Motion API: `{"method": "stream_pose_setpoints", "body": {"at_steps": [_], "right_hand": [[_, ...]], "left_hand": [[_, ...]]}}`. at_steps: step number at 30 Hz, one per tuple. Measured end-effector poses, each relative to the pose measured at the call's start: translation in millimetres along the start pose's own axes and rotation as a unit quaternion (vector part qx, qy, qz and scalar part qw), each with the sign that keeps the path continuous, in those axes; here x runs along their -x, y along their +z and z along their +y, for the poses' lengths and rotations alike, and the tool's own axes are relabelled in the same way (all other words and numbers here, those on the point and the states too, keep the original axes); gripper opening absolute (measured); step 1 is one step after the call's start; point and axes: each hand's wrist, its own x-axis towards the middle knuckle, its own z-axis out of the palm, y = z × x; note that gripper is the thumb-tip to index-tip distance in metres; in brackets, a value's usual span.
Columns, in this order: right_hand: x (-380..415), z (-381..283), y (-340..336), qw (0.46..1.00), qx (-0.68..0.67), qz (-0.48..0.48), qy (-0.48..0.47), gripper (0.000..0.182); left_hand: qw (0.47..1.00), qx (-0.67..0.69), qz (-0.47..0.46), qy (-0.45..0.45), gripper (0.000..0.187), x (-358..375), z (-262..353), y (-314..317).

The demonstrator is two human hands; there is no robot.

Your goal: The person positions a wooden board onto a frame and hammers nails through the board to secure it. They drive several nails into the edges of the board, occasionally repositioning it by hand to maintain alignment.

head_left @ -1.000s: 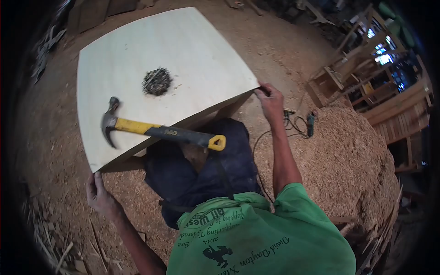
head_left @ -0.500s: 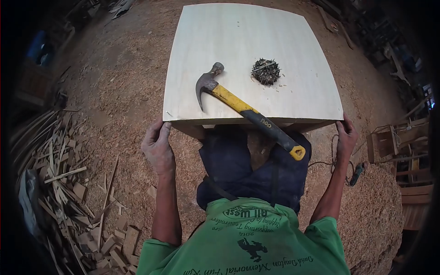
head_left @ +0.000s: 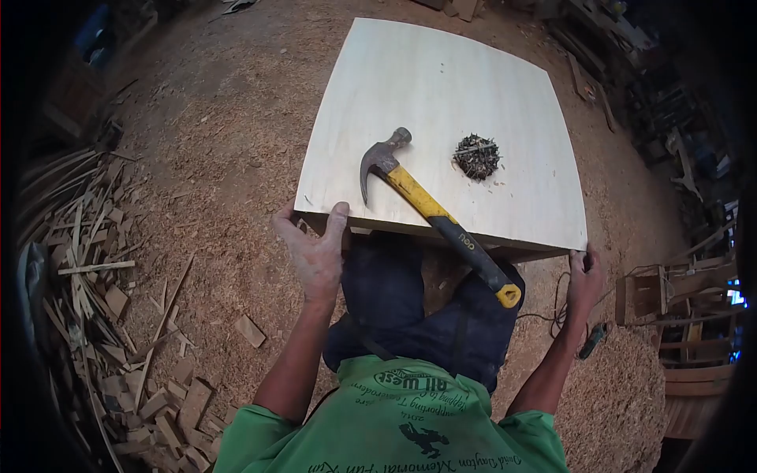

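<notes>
A pale wooden box-like piece with a flat plywood top stands in front of my legs. My left hand grips its near left corner, thumb at the front edge and fingers at the side. At the near right corner my right hand holds the edge, its fingers partly hidden. A claw hammer with a yellow and black handle lies diagonally on the top, its handle end sticking out past the near edge. To its right sits a round clump of small dark nails.
Wood offcuts and thin strips are heaped at the left. Shavings cover the ground. On the right are a corded tool and wooden furniture frames.
The view has shifted, so the box appears lower, further right and slightly turned. My left hand has moved from the corner's outer side round to the front edge, its thumb now further right.
</notes>
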Motion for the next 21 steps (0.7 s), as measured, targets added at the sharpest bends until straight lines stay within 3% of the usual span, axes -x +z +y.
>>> {"method": "stream_pose_setpoints", "body": {"at_steps": [3, 5, 7, 10, 13, 16, 19, 21], "right_hand": [[45, -63, 13, 0.986, 0.005, 0.092, -0.139, 0.048], [80, -105, 27, 0.983, -0.052, -0.04, -0.172, 0.05], [109, -140, 42, 0.956, 0.009, -0.134, -0.26, 0.055], [131, -167, 63, 0.943, 0.13, -0.177, -0.248, 0.059], [124, -150, 77, 0.947, 0.084, -0.152, -0.27, 0.062], [127, -140, 77, 0.941, -0.058, -0.235, -0.236, 0.06], [150, -132, 85, 0.895, -0.253, -0.338, -0.143, 0.055], [161, -161, 71, 0.881, -0.262, -0.375, -0.124, 0.055]], "left_hand": [[1.0, 0.023, 0.02, -0.004, 0.073, -3, 2, 6], [0.998, 0.066, 0.016, 0.002, 0.071, -1, -6, 7], [0.999, 0.029, 0.025, 0.012, 0.068, -1, -14, 6], [0.999, 0.021, 0.023, 0.039, 0.066, -3, -15, 7], [0.999, 0.024, 0.016, 0.033, 0.064, -2, -10, 5], [0.998, 0.054, 0.011, 0.021, 0.063, -4, -14, 5], [0.998, 0.049, 0.012, 0.033, 0.064, -10, -26, 4], [0.998, 0.047, 0.009, 0.035, 0.065, -10, -28, 2]]}}
